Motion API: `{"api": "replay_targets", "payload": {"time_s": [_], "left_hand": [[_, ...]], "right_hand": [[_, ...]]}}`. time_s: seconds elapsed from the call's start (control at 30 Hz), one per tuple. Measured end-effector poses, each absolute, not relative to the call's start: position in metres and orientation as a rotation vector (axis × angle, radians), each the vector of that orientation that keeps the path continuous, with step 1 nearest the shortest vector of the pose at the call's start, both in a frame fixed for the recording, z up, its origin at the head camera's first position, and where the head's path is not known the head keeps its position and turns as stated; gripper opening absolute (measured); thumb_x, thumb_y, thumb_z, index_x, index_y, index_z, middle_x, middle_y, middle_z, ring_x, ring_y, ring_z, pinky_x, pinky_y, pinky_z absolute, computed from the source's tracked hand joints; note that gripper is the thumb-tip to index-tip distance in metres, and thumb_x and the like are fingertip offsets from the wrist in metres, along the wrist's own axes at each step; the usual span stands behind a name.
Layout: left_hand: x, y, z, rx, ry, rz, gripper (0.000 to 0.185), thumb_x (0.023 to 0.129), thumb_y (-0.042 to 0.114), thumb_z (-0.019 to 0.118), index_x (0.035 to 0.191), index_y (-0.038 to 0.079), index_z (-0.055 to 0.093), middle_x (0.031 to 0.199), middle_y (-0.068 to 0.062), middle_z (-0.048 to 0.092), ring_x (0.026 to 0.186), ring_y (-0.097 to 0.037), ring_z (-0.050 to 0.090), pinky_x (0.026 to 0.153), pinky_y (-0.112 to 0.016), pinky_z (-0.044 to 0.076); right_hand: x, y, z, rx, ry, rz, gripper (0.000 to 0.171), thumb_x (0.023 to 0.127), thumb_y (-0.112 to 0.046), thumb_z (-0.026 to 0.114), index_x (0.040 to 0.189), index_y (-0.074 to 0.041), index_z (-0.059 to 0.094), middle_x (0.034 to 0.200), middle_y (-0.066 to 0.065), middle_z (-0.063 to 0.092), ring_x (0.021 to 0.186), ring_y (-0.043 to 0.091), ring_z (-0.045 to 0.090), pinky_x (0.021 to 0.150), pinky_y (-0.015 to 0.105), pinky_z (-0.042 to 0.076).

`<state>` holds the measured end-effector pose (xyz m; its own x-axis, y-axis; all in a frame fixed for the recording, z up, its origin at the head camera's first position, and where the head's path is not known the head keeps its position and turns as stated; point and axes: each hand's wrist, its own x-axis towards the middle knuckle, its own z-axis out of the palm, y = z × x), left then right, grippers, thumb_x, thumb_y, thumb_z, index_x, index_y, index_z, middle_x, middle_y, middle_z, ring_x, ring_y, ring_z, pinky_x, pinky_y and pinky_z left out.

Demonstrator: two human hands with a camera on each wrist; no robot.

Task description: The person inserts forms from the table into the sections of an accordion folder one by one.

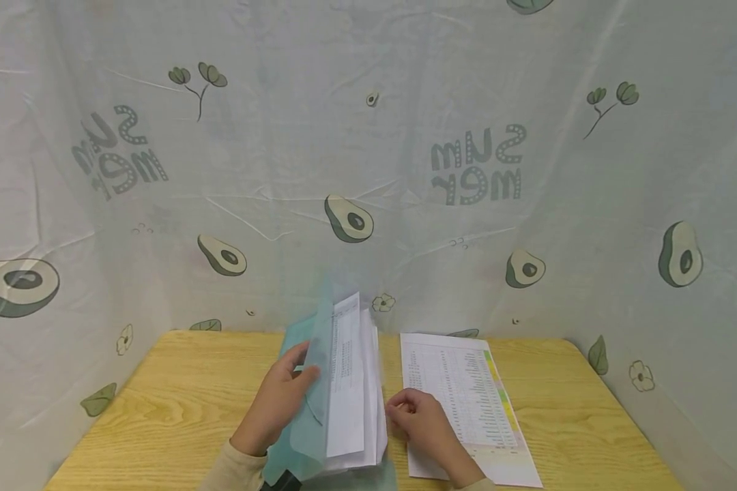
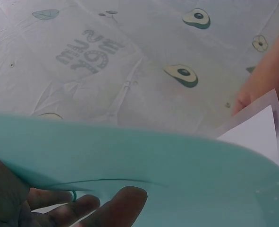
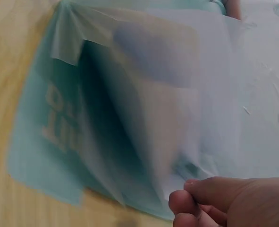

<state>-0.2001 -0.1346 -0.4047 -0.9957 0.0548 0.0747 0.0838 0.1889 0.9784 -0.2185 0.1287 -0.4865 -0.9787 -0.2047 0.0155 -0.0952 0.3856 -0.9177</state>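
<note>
A translucent teal folder (image 1: 312, 409) stands partly open on the table, with white sheets in clear pockets (image 1: 347, 382) inside it. My left hand (image 1: 282, 395) grips its raised front cover (image 2: 130, 156), holding it tilted up at the left. By the right edge of the pockets is my right hand (image 1: 426, 423), its thumb and forefinger brought together. In the right wrist view, blurred clear pockets (image 3: 215, 94) reach close to those fingertips (image 3: 182, 202); whether a sheet is pinched there cannot be made out. Pale lettering shows on the folder's teal back (image 3: 59, 118).
A printed table sheet (image 1: 454, 382) with a colored column lies to the right of the folder, partly under my right forearm. The wooden table (image 1: 178, 395) ends at a pale curtain (image 1: 282, 136) printed with avocados. A dark strap (image 1: 285, 481) is at my left wrist.
</note>
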Motion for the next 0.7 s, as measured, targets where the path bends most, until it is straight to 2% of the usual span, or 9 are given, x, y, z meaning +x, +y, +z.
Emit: {"api": "replay_targets", "payload": {"time_s": [0.2,0.4,0.53,0.7], "left_hand": [[-0.199,-0.139,-0.404,-0.134,-2.393,-1.983,0.053,0.105,0.010,0.056,0.156,0.003,0.042,0.146,-0.021,0.052,0.118,-0.032,0.062,0.085,-0.044,0.057],[-0.200,-0.143,-0.403,-0.148,-2.371,-2.006,0.054,0.105,0.011,0.056,0.156,0.002,0.041,0.148,-0.020,0.052,0.121,-0.032,0.060,0.090,-0.046,0.055],[-0.199,-0.145,-0.401,-0.138,-2.359,-2.021,0.053,0.105,0.009,0.056,0.155,0.003,0.042,0.148,-0.020,0.052,0.123,-0.033,0.059,0.093,-0.046,0.054],[-0.198,-0.147,-0.400,-0.142,-2.344,-2.038,0.053,0.105,0.008,0.056,0.156,0.003,0.042,0.149,-0.021,0.051,0.124,-0.035,0.059,0.094,-0.046,0.054]], "right_hand": [[-0.221,0.162,-0.473,-0.060,2.661,-1.666,0.012,0.096,-0.012,0.071,0.104,-0.002,0.070,0.079,0.005,0.069,0.065,0.017,0.061,0.054,0.024,0.049],[-0.224,0.210,-0.468,0.174,2.795,-1.582,0.020,0.097,-0.013,0.071,0.111,0.001,0.069,0.093,0.007,0.070,0.079,0.019,0.061,0.062,0.026,0.052],[-0.226,0.234,-0.468,0.248,2.829,-1.470,0.029,0.098,-0.018,0.069,0.118,0.003,0.066,0.100,0.009,0.068,0.087,0.021,0.060,0.068,0.028,0.053],[-0.227,0.251,-0.467,0.275,2.922,-1.303,0.035,0.096,-0.023,0.070,0.118,0.004,0.066,0.101,0.011,0.068,0.091,0.023,0.061,0.074,0.034,0.048]]}}
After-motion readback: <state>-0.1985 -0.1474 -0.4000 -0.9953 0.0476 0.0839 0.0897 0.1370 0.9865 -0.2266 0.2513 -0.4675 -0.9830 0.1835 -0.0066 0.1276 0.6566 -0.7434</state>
